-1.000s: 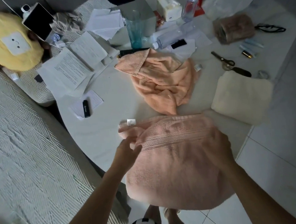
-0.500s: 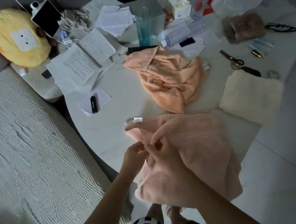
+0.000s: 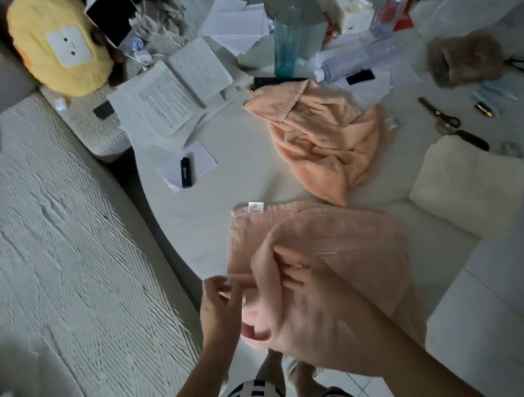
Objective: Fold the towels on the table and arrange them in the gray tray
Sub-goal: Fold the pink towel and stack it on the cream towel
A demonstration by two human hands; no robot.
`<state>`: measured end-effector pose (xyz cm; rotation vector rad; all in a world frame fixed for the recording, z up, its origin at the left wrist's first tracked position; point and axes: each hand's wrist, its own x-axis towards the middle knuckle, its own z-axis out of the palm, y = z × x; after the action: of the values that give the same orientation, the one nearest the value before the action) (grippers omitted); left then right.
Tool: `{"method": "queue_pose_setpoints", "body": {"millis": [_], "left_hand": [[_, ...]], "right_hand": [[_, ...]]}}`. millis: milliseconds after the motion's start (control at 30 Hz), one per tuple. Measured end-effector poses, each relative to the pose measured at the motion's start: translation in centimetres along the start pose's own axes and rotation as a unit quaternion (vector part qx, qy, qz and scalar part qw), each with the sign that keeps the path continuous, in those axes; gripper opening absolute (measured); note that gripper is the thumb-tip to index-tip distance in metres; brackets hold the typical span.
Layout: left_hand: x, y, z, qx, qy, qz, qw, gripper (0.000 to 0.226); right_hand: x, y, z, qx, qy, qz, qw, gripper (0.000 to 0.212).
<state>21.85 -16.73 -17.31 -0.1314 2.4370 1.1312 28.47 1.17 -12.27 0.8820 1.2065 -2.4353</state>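
- Pink towel (image 3: 344,245): landmark item; lies at the near edge of the white table (image 3: 246,168), its near part hanging over the rim, a white label at its far-left corner.
- Right hand (image 3: 304,288): on the pink towel's left part; fingers (image 3: 286,255) curled round a raised fold of the cloth, holding it up off the table.
- Left hand (image 3: 218,297): just left of the pink towel's near-left edge, touching it; fingers bent, pinching the cloth edge as far as the blur allows.
- Orange towel (image 3: 321,138): beyond the pink towel, crumpled, unfolded, apart from it.
- Cream towel (image 3: 470,183): right of the pink towel, folded flat on the table.
- Scissors (image 3: 451,126): beyond the cream towel, touching its far edge.
- Black lighter (image 3: 185,172): far left of the pink towel, lying on a small paper.
- Teal glass (image 3: 287,41): upright, well beyond the orange towel.
- Gray tray: not identifiable in view.
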Motion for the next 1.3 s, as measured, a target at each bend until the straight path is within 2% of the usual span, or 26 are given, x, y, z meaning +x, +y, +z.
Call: {"method": "queue_pose_setpoints", "body": {"millis": [33, 100, 167, 200, 267, 367, 433, 467, 567, 633, 733, 833, 867, 933, 1000, 1033, 1100, 1167, 1233, 1300], "left_hand": [[-0.1, 0.6, -0.1, 0.003, 0.005, 0.05, 0.999, 0.025], [-0.1, 2.2, 0.1, 0.019, -0.061, 0.09, 0.994, 0.039], [0.2, 3.6, 0.9, 0.058, -0.153, 0.044, 0.986, 0.056], [0.5, 4.1, 1.2, 0.066, -0.174, 0.019, 0.982, 0.06], [1.8, 4.8, 1.7, 0.028, -0.177, -0.011, 0.984, 0.065], [3.8, 6.3, 1.9, -0.097, -0.153, -0.069, 0.981, 0.061], [4.9, 7.8, 2.1, -0.149, -0.137, -0.061, 0.977, 0.04], [5.3, 8.5, 2.0, -0.152, -0.123, -0.028, 0.98, 0.029], [6.7, 10.1, 1.6, -0.111, -0.107, 0.088, 0.984, 0.051], [7.3, 10.4, 1.3, -0.082, -0.117, 0.134, 0.981, 0.057], [8.8, 9.5, 1.4, -0.031, -0.097, 0.103, 0.989, 0.058], [10.1, 8.3, 2.2, 0.011, -0.087, 0.065, 0.994, 0.046], [10.5, 8.2, 2.4, 0.016, -0.077, 0.073, 0.994, 0.042], [11.1, 8.4, 2.8, 0.015, -0.06, 0.073, 0.995, 0.046], [11.8, 8.5, 3.2, 0.03, -0.057, 0.06, 0.996, 0.052], [12.1, 8.5, 3.5, 0.041, -0.062, 0.054, 0.996, 0.051], [12.7, 8.6, 3.9, 0.05, -0.076, 0.049, 0.995, 0.046], [12.8, 9.2, 4.0, 0.054, -0.084, 0.059, 0.993, 0.03], [13.0, 9.6, 3.9, 0.046, -0.068, 0.071, 0.994, 0.008], [12.9, 9.6, 3.3, 0.024, -0.036, 0.09, 0.995, 0.012]], "right_hand": [[0.1, -0.1, -0.2, -0.042, -0.009, -0.004, 0.999, 0.039], [0.3, 0.0, -1.3, -0.142, 0.072, -0.027, 0.987, 0.045], [-0.1, 0.6, -3.3, -0.233, 0.152, -0.036, 0.96, 0.047], [-0.5, 1.0, -4.1, -0.279, 0.171, -0.044, 0.944, 0.046], [-1.4, 1.6, -5.5, -0.371, 0.192, -0.058, 0.907, 0.042], [-2.6, 2.6, -6.5, -0.472, 0.178, -0.071, 0.86, 0.039], [-2.9, 3.3, -6.5, -0.519, 0.164, -0.094, 0.833, 0.038], [-3.1, 3.5, -6.4, -0.526, 0.158, -0.1, 0.83, 0.038], [-3.4, 3.6, -6.1, -0.502, 0.172, -0.121, 0.839, 0.036], [-3.7, 3.6, -6.1, -0.489, 0.204, -0.125, 0.839, 0.036], [-4.0, 3.1, -7.0, -0.457, 0.257, -0.132, 0.841, 0.032], [-4.0, 1.5, -8.9, -0.424, 0.336, -0.154, 0.827, 0.025], [-4.0, 0.7, -9.9, -0.416, 0.363, -0.152, 0.82, 0.026], [-3.9, -1.3, -12.2, -0.402, 0.43, -0.146, 0.795, 0.032], [-3.7, -3.4, -14.5, -0.385, 0.505, -0.109, 0.764, 0.035], [-3.5, -4.5, -15.5, -0.366, 0.524, -0.08, 0.765, 0.038], [-2.7, -5.8, -17.1, -0.321, 0.528, -0.008, 0.786, 0.043], [-2.1, -6.6, -17.7, -0.319, 0.515, 0.043, 0.795, 0.032], [-1.5, -7.0, -17.9, -0.301, 0.526, 0.007, 0.795, 0.008], [-1.2, -6.8, -17.5, -0.275, 0.538, -0.076, 0.794, 0.013]]}}
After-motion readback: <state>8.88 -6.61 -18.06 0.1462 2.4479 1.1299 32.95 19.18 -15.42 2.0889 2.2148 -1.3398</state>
